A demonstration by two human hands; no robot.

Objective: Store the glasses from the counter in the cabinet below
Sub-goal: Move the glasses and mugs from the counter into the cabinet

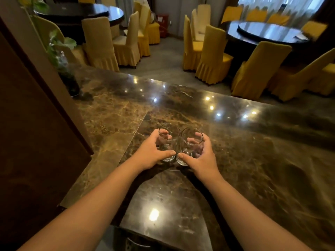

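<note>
Two clear drinking glasses stand side by side, touching, on the dark marble counter. My left hand is wrapped around the left glass, thumb near its base. My right hand is wrapped around the right glass in the same way. Both glasses are upright with their bases on or just above the counter; I cannot tell which. At the bottom edge a cabinet front with a metal handle shows below the counter.
A glass vase with a green plant stands at the counter's back left. A dark wooden wall panel borders the left side. Beyond the counter are round dark tables and several yellow-covered chairs.
</note>
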